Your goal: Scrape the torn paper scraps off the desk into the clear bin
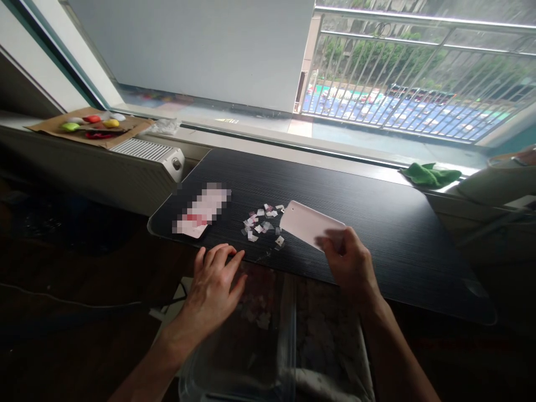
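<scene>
My right hand grips the near right end of a pale pink card with rounded corners and a small hole near its far end. The far end of the card is beside a loose cluster of small white and pinkish paper scraps on the dark table. My left hand hovers at the table's front edge with its fingers spread, holding nothing. Beyond it lies another pale card with red on it, partly blurred out by pixels.
Below the front edge of the black table stands a clear plastic bin with scraps inside. A green cloth lies on the sill at right. At left, brown cardboard with colourful items rests above a radiator.
</scene>
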`<action>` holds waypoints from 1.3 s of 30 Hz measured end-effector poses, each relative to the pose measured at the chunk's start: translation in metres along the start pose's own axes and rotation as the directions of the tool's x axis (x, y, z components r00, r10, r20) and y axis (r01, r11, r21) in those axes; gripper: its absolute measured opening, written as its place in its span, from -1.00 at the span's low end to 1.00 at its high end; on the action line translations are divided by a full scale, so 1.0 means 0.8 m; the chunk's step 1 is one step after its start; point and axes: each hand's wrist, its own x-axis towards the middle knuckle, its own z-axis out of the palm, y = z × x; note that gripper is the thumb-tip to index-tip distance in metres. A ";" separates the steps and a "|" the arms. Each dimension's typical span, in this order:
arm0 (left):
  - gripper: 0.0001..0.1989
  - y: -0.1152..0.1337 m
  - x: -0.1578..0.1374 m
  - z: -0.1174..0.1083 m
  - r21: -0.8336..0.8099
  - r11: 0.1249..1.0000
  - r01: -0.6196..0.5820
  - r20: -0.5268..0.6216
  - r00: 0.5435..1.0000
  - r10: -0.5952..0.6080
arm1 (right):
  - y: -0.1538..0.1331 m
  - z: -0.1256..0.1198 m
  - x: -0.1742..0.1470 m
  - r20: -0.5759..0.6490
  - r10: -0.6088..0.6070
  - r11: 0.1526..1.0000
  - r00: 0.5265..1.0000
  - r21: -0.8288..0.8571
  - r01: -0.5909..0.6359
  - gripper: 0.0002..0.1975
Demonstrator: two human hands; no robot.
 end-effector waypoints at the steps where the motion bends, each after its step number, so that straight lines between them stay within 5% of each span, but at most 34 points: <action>1: -0.66 0.000 0.000 0.000 0.001 1.000 0.000 -0.001 1.000 0.000 | -0.001 0.000 0.000 0.002 -0.009 1.000 1.000 -0.030 0.009 -0.86; 8: -0.66 -0.001 -0.001 0.001 -0.006 1.000 -0.015 0.015 1.000 0.015 | -0.006 -0.026 -0.019 -0.028 -0.029 0.993 0.999 -0.118 0.026 -0.86; 13: -0.66 -0.002 -0.001 0.002 -0.010 1.000 -0.006 -0.004 1.000 0.005 | -0.008 -0.012 -0.014 0.045 -0.042 0.993 0.998 -0.105 0.046 -0.90; 20: -0.65 0.000 -0.001 0.001 -0.021 1.000 0.003 -0.007 1.000 -0.003 | 0.023 -0.041 -0.016 -0.115 0.072 0.964 0.991 -0.246 -0.099 -0.80; 25: -0.65 0.000 -0.001 0.003 -0.020 1.000 0.003 -0.005 1.000 -0.003 | 0.024 -0.077 -0.036 -0.124 0.170 0.961 0.978 -0.198 -0.192 -0.78; 32: -0.68 -0.003 -0.001 0.001 0.009 1.000 -0.022 -0.018 1.000 0.022 | 0.025 -0.076 -0.036 -0.092 0.159 0.969 0.983 -0.176 -0.174 -0.77; 39: -0.69 0.063 0.030 -0.013 -0.081 0.961 -0.265 0.007 0.964 0.266 | 0.042 -0.077 -0.034 -0.038 0.201 0.976 0.979 -0.073 -0.204 -0.77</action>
